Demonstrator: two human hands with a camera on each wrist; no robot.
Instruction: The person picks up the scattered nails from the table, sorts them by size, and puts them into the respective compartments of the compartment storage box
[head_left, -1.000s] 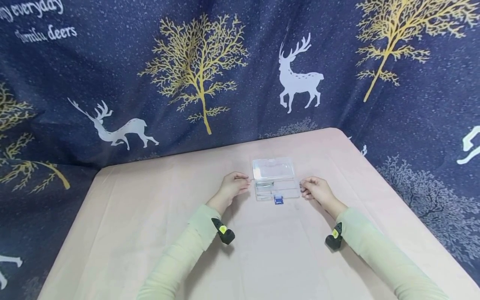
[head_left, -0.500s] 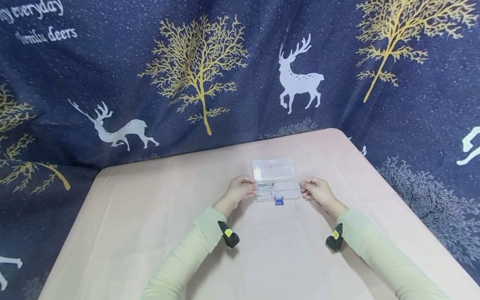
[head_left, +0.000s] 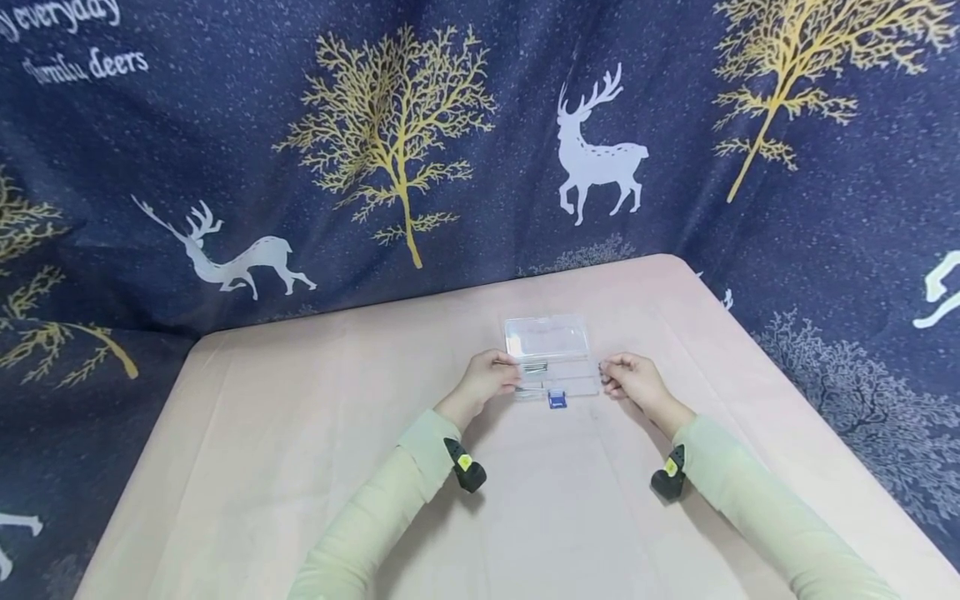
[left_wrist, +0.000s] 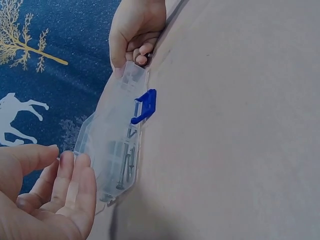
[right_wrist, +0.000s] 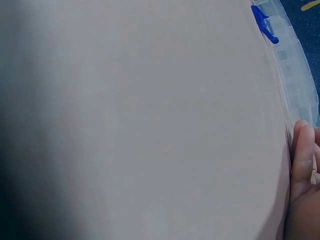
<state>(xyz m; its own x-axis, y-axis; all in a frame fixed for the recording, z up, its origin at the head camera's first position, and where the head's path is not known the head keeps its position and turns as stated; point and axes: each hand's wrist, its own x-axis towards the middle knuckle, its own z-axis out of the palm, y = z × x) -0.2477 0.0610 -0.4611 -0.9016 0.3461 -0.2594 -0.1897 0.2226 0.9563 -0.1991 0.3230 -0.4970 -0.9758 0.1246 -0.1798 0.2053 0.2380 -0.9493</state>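
Observation:
A clear plastic compartment box point(head_left: 573, 369) lies on the table with its transparent lid point(head_left: 551, 337) raised at the back. Nails point(left_wrist: 122, 170) lie in its left compartments, and a blue latch point(head_left: 557, 400) hangs on its front edge. My left hand point(head_left: 486, 382) is over the box's left end; in the left wrist view its thumb tip comes close to the fingertips. Whether a thin nail is pinched there I cannot tell. My right hand point(head_left: 636, 383) holds the box's right end, thumb point(left_wrist: 118, 70) against the corner and other fingers curled.
A pale pink cloth point(head_left: 570, 500) covers the table. Behind it hangs a dark blue curtain point(head_left: 517, 250) printed with deer and trees. Black wrist cameras point(head_left: 467, 467) sit at both sleeves.
My left hand has moved right, from beside the box to over its left compartments, covering part of them. The right hand stays at the right end.

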